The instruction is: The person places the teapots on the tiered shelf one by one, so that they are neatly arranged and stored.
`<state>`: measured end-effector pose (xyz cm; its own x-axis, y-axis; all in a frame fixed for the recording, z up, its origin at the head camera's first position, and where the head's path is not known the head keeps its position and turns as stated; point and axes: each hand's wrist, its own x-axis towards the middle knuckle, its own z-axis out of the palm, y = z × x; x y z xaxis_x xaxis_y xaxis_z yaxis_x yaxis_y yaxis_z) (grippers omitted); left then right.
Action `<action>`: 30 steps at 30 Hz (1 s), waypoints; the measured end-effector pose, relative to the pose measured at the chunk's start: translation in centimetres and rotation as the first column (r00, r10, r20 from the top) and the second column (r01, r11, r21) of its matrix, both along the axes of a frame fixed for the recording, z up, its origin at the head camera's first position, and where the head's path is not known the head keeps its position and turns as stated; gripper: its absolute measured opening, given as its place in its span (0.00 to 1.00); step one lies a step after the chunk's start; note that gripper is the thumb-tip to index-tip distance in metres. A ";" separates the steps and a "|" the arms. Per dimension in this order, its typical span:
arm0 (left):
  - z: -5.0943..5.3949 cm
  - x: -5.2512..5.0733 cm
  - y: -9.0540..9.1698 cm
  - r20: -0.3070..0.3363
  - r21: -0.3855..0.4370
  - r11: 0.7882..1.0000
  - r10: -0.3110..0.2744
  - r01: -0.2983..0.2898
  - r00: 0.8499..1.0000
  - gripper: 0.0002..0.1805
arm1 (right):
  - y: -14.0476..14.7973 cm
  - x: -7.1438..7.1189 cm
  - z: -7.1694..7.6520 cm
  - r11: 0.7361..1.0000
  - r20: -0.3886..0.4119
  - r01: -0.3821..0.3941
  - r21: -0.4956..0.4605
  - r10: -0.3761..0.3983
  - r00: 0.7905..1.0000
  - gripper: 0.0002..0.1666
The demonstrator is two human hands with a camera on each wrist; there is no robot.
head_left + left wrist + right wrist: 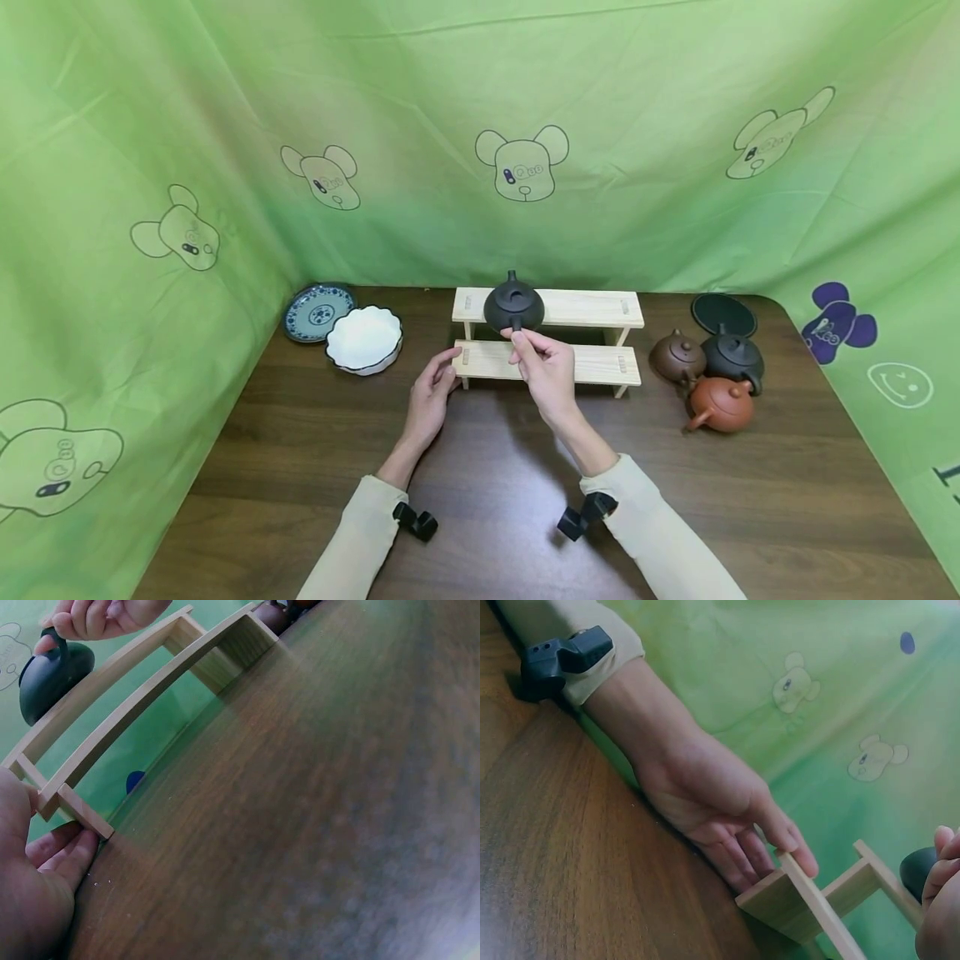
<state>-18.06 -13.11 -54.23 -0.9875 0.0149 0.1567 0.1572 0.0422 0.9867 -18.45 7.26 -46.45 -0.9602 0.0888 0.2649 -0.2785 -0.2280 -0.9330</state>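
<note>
My right hand (pixel 550 375) pinches the handle of a black teapot (pixel 513 307), whose spout points away from me. The teapot is at the left part of the upper step of a two-tier wooden stand (pixel 555 364); in the left wrist view the black teapot (pixel 56 682) appears to sit against the top plank. My left hand (pixel 429 400) holds the left end of the lower step. In the right wrist view the left hand (pixel 712 787) has thumb and index finger at the plank's end, the other fingers beside the leg.
Right of the stand cluster a brown teapot (pixel 677 357), another black teapot (pixel 735 360) and an orange-red teapot (pixel 722 405), with a dark round disc (pixel 723 313) behind. At left are a blue patterned plate (pixel 318 313) and a white scalloped dish (pixel 364 339). A green curtain (pixel 420 242) hangs behind the table.
</note>
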 end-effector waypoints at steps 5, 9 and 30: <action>0.4 0.1 0.2 0.045 0.006 1.000 0.010 -0.010 0.999 0.20 | -0.3 -0.6 -0.3 1.000 -0.002 0.010 -0.003 -0.010 1.000 0.14; 0.1 0.1 0.2 0.028 0.001 1.000 0.010 -0.010 1.000 0.20 | -0.7 -0.9 -0.4 1.000 -0.001 0.019 -0.012 -0.019 1.000 0.14; -0.1 0.0 0.1 -0.032 0.004 1.000 -0.003 0.003 0.999 0.20 | -2.2 -2.3 -0.1 1.000 0.017 0.022 -0.004 -0.022 1.000 0.15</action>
<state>-18.10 -13.00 -54.35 -0.9819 0.0172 0.1885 0.1890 0.0374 0.9813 -20.79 5.07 -46.55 -0.9623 0.1112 0.2482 -0.2676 -0.2255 -0.9368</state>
